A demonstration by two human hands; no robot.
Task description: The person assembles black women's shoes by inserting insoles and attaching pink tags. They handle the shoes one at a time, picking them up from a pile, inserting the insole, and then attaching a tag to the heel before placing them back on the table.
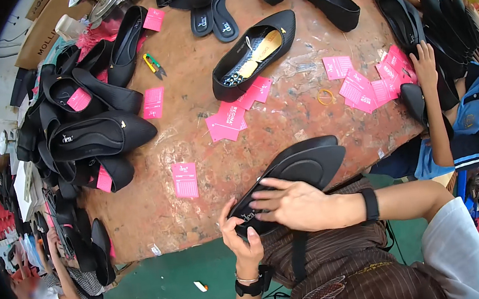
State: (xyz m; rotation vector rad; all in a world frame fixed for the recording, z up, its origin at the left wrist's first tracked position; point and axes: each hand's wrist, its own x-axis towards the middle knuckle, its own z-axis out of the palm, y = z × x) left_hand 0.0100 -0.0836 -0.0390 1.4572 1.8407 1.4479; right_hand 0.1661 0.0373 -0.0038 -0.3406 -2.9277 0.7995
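Note:
Above my lap, by the table's near edge, I have a black insole (pixel 306 174) with pale lettering at its heel. A second black piece lies behind it; I cannot tell whether it is another insole or a shoe. My left hand (pixel 241 234) is closed round the heel end, thumb on the near side. Across the insole lies my right hand (pixel 295 204), fingers stretched out and spread, touching its surface. Farther off, a black pointed shoe (pixel 257 53) with a gold and patterned inside rests on several pink tags (pixel 228 120).
Black shoes (pixel 101 134) are heaped at the left. Yellow-green thread snips (pixel 153 65), a pair of insoles (pixel 214 19) and a loose pink tag (pixel 185 179) lie on the table (pixel 184 96). At right, a co-worker's arm (pixel 432 106) reaches toward shoes and tags.

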